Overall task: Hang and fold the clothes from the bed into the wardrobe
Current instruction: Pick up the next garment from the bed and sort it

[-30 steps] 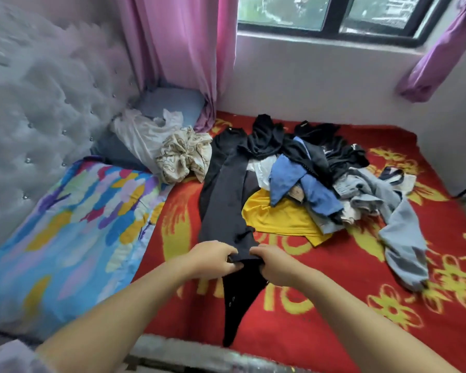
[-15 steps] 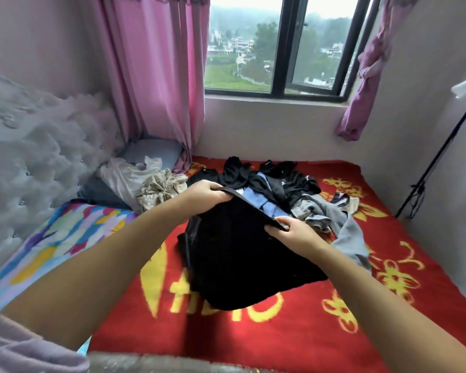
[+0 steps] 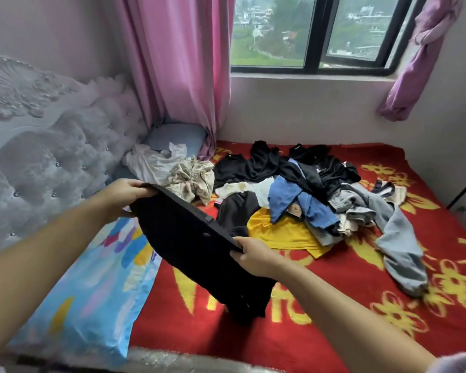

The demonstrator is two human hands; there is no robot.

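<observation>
Held up over the bed [image 3: 334, 305], at the centre of the view: black trousers [image 3: 199, 251], stretched by the waistband between two hands. Waistband edge ran as a taut line from 10 o'clock down to 4 o'clock, the upper end at the left hand [image 3: 124, 196], the lower end at the right hand [image 3: 256, 258]. Legs hung from that edge toward 6 o'clock, long axis near vertical, hems just above or touching the red blanket; could not tell which. Left fingers [image 3: 141, 187] curled over the band's end, clenched on the cloth. Right fingers [image 3: 240, 242] likewise pinched the other end, thumb on top. Beyond the trousers, toward 1 o'clock, lay the clothes pile [image 3: 307, 195]: black tops, a blue garment, a yellow shirt [image 3: 280, 234], grey sweatpants [image 3: 398, 246] trailing toward 4 o'clock. At 8 o'clock lay a bright patterned pillow [image 3: 86, 286], beside the tufted headboard [image 3: 51, 162]. At 12 o'clock hung a pink curtain [image 3: 178, 76] beside the window [image 3: 315, 33].
</observation>
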